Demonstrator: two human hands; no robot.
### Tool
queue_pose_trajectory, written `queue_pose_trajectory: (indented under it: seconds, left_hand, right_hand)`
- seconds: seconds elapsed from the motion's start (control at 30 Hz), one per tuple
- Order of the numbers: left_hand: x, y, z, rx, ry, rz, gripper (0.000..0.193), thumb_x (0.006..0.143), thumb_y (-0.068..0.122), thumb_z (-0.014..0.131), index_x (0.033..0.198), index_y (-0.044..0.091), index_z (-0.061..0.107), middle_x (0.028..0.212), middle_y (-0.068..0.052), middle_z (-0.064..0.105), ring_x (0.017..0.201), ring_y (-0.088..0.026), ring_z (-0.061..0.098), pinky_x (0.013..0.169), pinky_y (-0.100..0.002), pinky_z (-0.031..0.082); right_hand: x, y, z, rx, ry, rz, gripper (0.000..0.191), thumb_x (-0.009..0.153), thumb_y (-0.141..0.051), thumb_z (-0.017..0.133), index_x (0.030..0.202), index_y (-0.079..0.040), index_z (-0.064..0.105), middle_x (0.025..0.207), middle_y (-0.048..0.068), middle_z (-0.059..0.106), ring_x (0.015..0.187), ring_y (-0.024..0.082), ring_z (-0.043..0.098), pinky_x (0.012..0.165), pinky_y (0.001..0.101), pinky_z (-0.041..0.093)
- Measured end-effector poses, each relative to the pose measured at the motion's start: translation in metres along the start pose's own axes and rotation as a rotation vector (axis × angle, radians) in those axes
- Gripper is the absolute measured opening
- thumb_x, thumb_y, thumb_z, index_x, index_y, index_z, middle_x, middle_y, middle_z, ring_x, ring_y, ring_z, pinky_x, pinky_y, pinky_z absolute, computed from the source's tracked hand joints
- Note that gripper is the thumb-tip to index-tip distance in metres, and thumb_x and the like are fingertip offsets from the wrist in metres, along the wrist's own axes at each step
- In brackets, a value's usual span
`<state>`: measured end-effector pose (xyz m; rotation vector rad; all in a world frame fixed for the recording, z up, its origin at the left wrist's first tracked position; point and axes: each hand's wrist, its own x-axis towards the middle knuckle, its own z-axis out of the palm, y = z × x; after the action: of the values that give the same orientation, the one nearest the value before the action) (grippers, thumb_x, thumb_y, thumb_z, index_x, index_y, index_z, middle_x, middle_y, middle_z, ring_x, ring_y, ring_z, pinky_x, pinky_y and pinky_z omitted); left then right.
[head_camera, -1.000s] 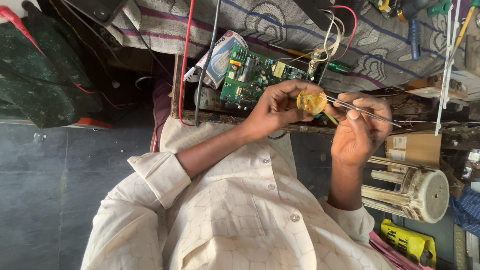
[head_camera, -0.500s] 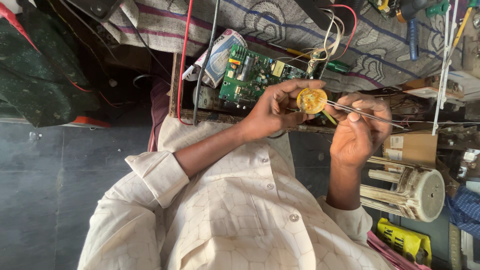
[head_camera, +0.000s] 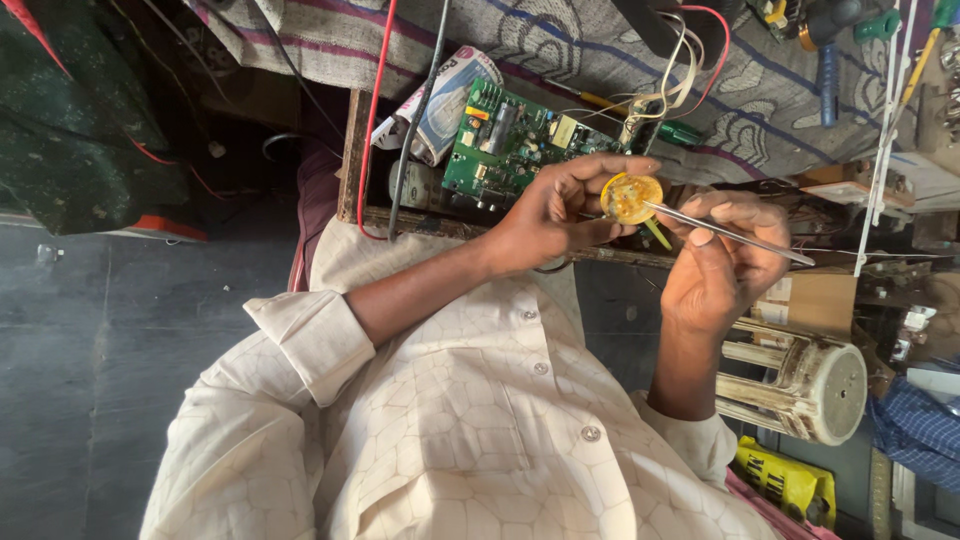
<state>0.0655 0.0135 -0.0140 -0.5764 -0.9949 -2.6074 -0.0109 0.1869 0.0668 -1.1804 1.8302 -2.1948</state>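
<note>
My left hand (head_camera: 555, 215) holds a small round yellow tin (head_camera: 630, 198) up between thumb and fingers, its open face turned toward my right hand. My right hand (head_camera: 722, 262) pinches thin metal tweezers (head_camera: 735, 233), and their tip touches the amber paste in the tin. Both hands hover just in front of the wooden bench edge (head_camera: 420, 222). A green circuit board (head_camera: 510, 140) lies on the patterned cloth (head_camera: 560, 45) right behind my left hand. My cream shirt fills the lower part of the view.
A red wire (head_camera: 377, 110) and a black cable (head_camera: 420, 110) hang over the bench edge. Blue-handled tools (head_camera: 828, 70) lie at top right. A white ribbed cylinder (head_camera: 815, 388), a cardboard box (head_camera: 820, 300) and a yellow tool (head_camera: 788, 482) sit to the right. Dark bags (head_camera: 80, 130) are on the left.
The hands stay together with the tweezers at the tin; the tin has tilted slightly and the view has shifted a little.
</note>
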Motion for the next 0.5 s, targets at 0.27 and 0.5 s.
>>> queue_pose_trajectory:
  seconds: [0.27,0.5]
  left_hand:
    - [-0.001,0.0,-0.001,-0.02,0.007,-0.017,0.061,0.102,-0.012,0.065,0.158,0.002,0.043,0.147,-0.008,0.061,0.134,-0.015,0.061,0.112,-0.031,0.055]
    - [-0.002,0.003,0.0,-0.045,0.01,-0.033,0.062,0.103,-0.014,0.063,0.159,0.002,0.042,0.148,-0.01,0.061,0.136,-0.015,0.06,0.113,-0.03,0.053]
  right_hand:
    - [-0.004,-0.004,0.009,-0.153,-0.056,-0.064,0.023,0.098,0.003,0.069,0.116,0.002,0.055,0.106,0.017,0.062,0.099,0.022,0.065,0.093,0.0425,0.065]
    - [-0.005,-0.008,0.017,-0.218,-0.09,-0.091,0.023,0.1,0.002,0.07,0.115,0.001,0.053,0.108,0.016,0.061,0.099,0.02,0.065,0.096,0.0417,0.065]
